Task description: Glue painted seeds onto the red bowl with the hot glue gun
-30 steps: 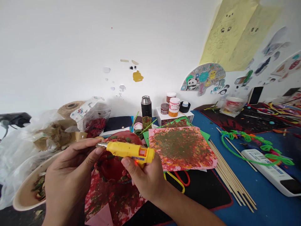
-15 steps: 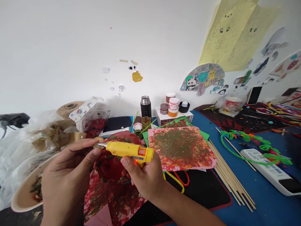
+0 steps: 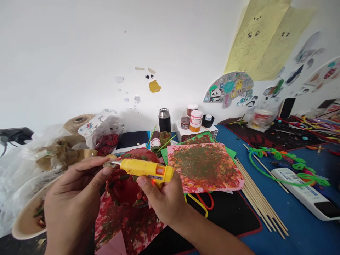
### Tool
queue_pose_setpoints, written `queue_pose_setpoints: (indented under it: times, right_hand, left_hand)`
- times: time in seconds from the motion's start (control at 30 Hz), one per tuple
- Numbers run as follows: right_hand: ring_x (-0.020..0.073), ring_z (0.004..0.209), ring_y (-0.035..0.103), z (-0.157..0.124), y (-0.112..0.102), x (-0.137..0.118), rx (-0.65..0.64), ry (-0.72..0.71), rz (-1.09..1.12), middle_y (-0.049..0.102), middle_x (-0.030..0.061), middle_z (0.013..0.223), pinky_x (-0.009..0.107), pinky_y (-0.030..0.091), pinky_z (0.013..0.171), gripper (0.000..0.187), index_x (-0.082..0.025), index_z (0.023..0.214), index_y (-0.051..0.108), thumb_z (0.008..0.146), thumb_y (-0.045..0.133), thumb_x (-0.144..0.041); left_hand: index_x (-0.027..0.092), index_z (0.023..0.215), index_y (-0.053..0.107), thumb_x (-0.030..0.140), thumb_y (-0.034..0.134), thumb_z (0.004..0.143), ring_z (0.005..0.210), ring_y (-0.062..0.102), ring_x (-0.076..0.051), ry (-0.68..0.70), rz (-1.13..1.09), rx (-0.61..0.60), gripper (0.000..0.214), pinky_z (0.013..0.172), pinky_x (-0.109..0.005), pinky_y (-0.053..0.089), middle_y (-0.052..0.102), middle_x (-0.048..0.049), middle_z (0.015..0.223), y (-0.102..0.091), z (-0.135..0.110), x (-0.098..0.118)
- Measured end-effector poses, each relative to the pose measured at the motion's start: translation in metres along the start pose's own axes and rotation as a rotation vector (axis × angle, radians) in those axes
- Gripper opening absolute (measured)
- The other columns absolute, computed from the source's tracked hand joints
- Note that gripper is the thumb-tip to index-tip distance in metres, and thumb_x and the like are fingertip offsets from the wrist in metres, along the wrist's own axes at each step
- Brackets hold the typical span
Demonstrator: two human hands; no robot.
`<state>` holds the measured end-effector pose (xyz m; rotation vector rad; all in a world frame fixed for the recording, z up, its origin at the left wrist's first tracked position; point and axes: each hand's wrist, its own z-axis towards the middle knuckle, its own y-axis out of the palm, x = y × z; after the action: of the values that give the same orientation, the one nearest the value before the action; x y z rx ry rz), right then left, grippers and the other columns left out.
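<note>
My right hand (image 3: 166,200) grips a yellow glue gun (image 3: 147,170), a finger on the trigger and its metal nozzle pointing left. My left hand (image 3: 73,202) pinches a small pale piece (image 3: 107,164) between thumb and forefinger right at the nozzle tip. Below both hands stands a red bowl (image 3: 127,184) stuck with green and red bits, on a red-speckled sheet (image 3: 124,226).
A painted red-green sheet (image 3: 205,166) lies to the right, with scissors (image 3: 202,203), wooden skewers (image 3: 261,205) and a white power strip (image 3: 305,193). Paint jars (image 3: 196,121) and a flask (image 3: 165,120) stand at the wall. A pale bowl (image 3: 26,219) and plastic bags sit left.
My left hand has slid slightly down and left; the glue gun and right hand stay almost in place, nozzle still at the pinched piece.
</note>
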<state>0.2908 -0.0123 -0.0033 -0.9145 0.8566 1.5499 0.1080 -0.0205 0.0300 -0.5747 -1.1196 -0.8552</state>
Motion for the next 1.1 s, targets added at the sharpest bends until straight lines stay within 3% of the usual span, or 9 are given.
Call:
queue_pose_setpoints:
  times: [0.53,0.67,1.1]
  right_hand:
    - [0.0116,0.050,0.046,0.000,0.000,-0.001,0.001,-0.008,0.044,0.053,-0.0057,0.057,0.022,0.040,0.047,0.036,-0.017,0.110,0.090,0.105,0.079,-0.051]
    - [0.0115,0.051,0.046,0.001,0.000,0.000,0.009,-0.021,0.027,0.057,-0.0043,0.061,0.023,0.042,0.049,0.037,-0.017,0.111,0.091,0.105,0.078,-0.051]
    - [0.0140,0.049,0.052,0.001,0.000,0.000,-0.019,0.015,0.045,0.053,-0.0053,0.054,0.023,0.043,0.048,0.037,-0.020,0.112,0.091,0.106,0.078,-0.054]
  left_hand:
    - [0.031,0.102,0.089,0.060,0.107,0.059,0.097,0.084,-0.022,-0.032,-0.032,0.017,0.055,0.086,-0.025,0.071,0.092,-0.0026,0.106,0.000,0.001,0.003]
    - [0.030,0.100,0.088,0.060,0.107,0.058,0.095,0.083,-0.018,-0.026,-0.031,0.021,0.055,0.086,-0.020,0.068,0.091,-0.0011,0.104,0.001,0.000,0.005]
    - [0.029,0.099,0.088,0.060,0.109,0.054,0.089,0.078,-0.016,-0.045,-0.069,0.047,0.058,0.078,-0.019,0.066,0.089,-0.0012,0.104,0.002,0.001,0.009]
